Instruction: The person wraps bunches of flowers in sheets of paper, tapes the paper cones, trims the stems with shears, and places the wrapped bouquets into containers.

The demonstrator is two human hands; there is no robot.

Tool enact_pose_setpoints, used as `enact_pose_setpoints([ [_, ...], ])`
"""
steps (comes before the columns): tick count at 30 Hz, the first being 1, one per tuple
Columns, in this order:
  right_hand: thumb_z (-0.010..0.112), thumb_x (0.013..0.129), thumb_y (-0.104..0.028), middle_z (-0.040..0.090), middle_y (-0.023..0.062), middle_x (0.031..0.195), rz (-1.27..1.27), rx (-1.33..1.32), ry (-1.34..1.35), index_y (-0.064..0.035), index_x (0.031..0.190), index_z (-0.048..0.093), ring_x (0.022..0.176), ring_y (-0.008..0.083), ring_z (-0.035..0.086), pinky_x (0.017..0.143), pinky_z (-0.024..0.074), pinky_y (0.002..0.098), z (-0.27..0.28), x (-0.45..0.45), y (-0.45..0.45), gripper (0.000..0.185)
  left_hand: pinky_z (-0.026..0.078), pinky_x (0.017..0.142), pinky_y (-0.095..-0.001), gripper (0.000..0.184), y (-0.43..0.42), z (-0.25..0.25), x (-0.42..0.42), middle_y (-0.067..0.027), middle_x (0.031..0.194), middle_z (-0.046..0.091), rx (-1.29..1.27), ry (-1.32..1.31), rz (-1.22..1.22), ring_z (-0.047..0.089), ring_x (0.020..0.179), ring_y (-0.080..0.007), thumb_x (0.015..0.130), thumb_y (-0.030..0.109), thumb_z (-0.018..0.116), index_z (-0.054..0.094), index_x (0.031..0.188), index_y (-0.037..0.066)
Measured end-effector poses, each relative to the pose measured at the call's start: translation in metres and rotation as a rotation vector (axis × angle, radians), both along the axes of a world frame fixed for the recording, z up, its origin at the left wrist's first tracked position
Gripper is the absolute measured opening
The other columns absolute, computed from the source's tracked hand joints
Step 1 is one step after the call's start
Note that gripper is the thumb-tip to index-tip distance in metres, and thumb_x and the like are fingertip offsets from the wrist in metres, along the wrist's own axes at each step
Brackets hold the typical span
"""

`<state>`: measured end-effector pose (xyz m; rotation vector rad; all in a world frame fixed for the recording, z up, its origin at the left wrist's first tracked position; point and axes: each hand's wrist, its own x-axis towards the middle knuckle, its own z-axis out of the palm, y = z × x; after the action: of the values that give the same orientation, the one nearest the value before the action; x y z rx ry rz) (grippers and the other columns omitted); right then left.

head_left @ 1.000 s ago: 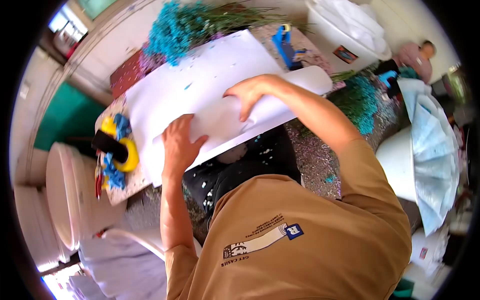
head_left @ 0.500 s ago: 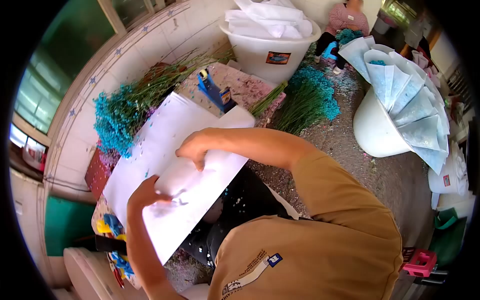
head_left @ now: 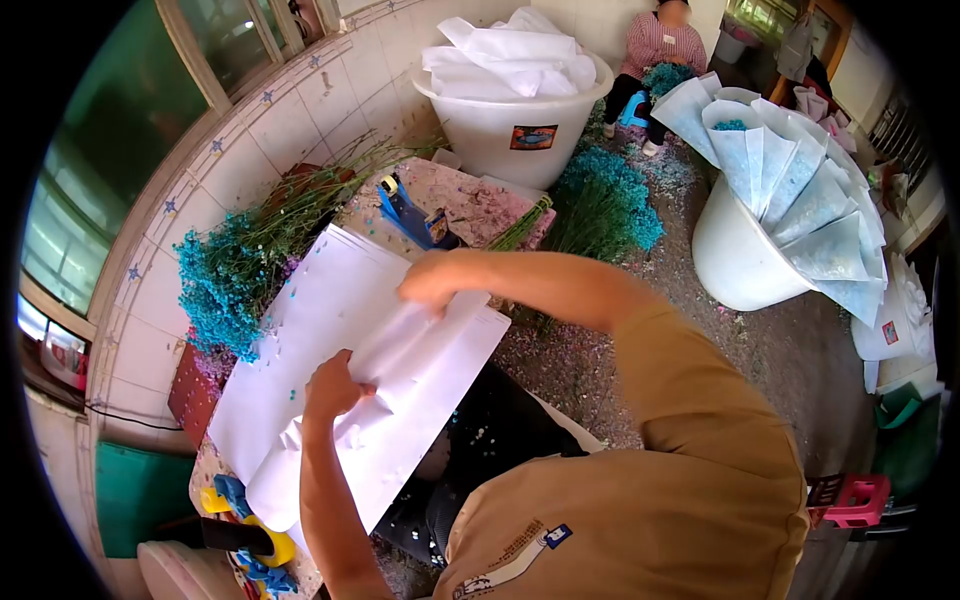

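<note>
Your left hand (head_left: 335, 385) rests on the smooth white paper (head_left: 320, 300), grip spread, thumb apart from curled fingers — the sheet buckles into soft creases on the petal-strewn bench (head_left: 430, 185). Your right hand (head_left: 430, 284) touches farther up, too blurred to tell its grip. Feathery blue flowers (head_left: 215, 295) lie alongside.

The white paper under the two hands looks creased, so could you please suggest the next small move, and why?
I would perhaps ease the white paper smooth with the left hand, because it is bunched into creases beside that hand, while the right hand, farther along the paper, could steady it.
</note>
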<state>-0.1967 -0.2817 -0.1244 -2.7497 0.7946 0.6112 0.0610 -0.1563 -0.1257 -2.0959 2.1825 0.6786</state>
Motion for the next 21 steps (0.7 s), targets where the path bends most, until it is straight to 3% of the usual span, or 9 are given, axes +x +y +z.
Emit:
enact_pose_setpoints([
  [4,0.087,0.072,-0.027,0.074,0.0176,0.101,-0.079,-0.042,-0.102,-0.0042,0.109,0.069,0.1,0.0389,0.07,0.082,0.0552,0.0504,-0.014,-0.044,-0.009,0.047,0.05,0.099,-0.0477,0.074,0.007,0.003,-0.022,-0.0215,0.122,0.071,-0.043,-0.069,0.013,0.066,0.117,-0.0372,0.072,0.028,0.088,0.06,0.136,0.006],
  [10,0.086,0.072,-0.028,0.074,0.0171,0.094,-0.068,-0.113,-0.242,-0.0088,0.103,0.071,0.091,0.0392,0.072,0.079,0.056,0.0516,-0.04,-0.026,0.012,0.039,0.054,0.089,-0.048,0.049,0.008,-0.016,-0.054,-0.0167,0.106,0.074,-0.275,-0.149,-0.014,0.071,0.098,-0.0399,0.081,0.037,0.082,0.066,0.117,0.009],
  [12,0.082,0.078,-0.026,0.074,0.0181,0.096,-0.133,-0.092,-0.217,-0.0106,0.111,0.069,0.093,0.0393,0.072,0.078,0.0557,0.0521,-0.029,-0.023,0.019,0.04,0.054,0.09,-0.05,0.048,0.011,-0.027,-0.052,-0.0163,0.111,0.074,-0.286,-0.125,0.001,0.071,0.104,-0.0368,0.083,0.031,0.08,0.066,0.125,0.012],
  [14,0.078,0.081,-0.028,0.075,0.0164,0.097,-0.116,-0.216,-0.245,-0.0126,0.115,0.07,0.09,0.0382,0.073,0.074,0.056,0.0508,-0.037,-0.031,0.029,0.039,0.055,0.088,-0.0469,0.038,0.021,-0.047,-0.052,-0.0132,0.1,0.074,-0.432,-0.238,-0.04,0.072,0.096,-0.0345,0.087,0.02,0.073,0.067,0.124,0.013],
  [15,0.067,0.086,-0.021,0.074,0.0168,0.098,-0.124,-0.177,-0.328,-0.009,0.103,0.068,0.094,0.0386,0.072,0.076,0.054,0.0528,-0.039,-0.036,0.041,0.021,0.055,0.087,-0.0448,0.037,0.026,-0.061,-0.053,-0.0115,0.096,0.073,-0.563,-0.281,-0.059,0.071,0.09,-0.0321,0.087,0.016,0.069,0.067,0.124,0.012],
  [16,0.067,0.086,-0.021,0.074,0.0168,0.098,-0.1,-0.156,-0.337,-0.009,0.103,0.068,0.094,0.0386,0.072,0.076,0.054,0.0528,-0.054,-0.042,0.05,0.021,0.054,0.086,-0.0428,0.038,0.032,-0.071,-0.056,-0.0098,0.093,0.072,-0.698,-0.323,-0.087,0.071,0.085,-0.0297,0.086,0.013,0.064,0.068,0.124,0.012],
  [18,0.068,0.084,-0.023,0.068,0.0207,0.119,-0.018,-0.588,-0.7,-0.0043,0.116,0.065,0.113,0.0387,0.066,0.09,0.0526,0.0502,-0.089,-0.052,0.068,0.037,0.05,0.099,-0.0473,0.059,0.045,-0.077,-0.067,-0.013,0.119,0.067,-0.752,-0.342,-0.111,0.066,0.107,-0.0273,0.083,0.008,0.064,0.056,0.142,0.01],
  [20,0.071,0.082,-0.024,0.063,0.0226,0.129,-0.009,-0.677,-0.69,-0.0013,0.125,0.061,0.121,0.0397,0.061,0.098,0.0493,0.0494,-0.099,-0.058,0.086,0.049,0.034,0.115,-0.0539,0.086,0.059,-0.079,-0.096,-0.0162,0.148,0.05,-0.712,-0.223,-0.074,0.044,0.14,-0.0312,0.082,0.045,0.077,0.043,0.153,0.011],
  [21,0.073,0.08,-0.026,0.057,0.0245,0.138,-0.011,-0.783,-0.672,0.0017,0.133,0.056,0.128,0.0407,0.055,0.105,0.046,0.0486,-0.099,-0.059,0.093,0.062,0.032,0.115,-0.0559,0.091,0.062,-0.075,-0.111,-0.0161,0.15,0.048,-0.682,-0.211,-0.112,0.041,0.142,-0.0325,0.079,0.05,0.078,0.042,0.154,0.012],
])
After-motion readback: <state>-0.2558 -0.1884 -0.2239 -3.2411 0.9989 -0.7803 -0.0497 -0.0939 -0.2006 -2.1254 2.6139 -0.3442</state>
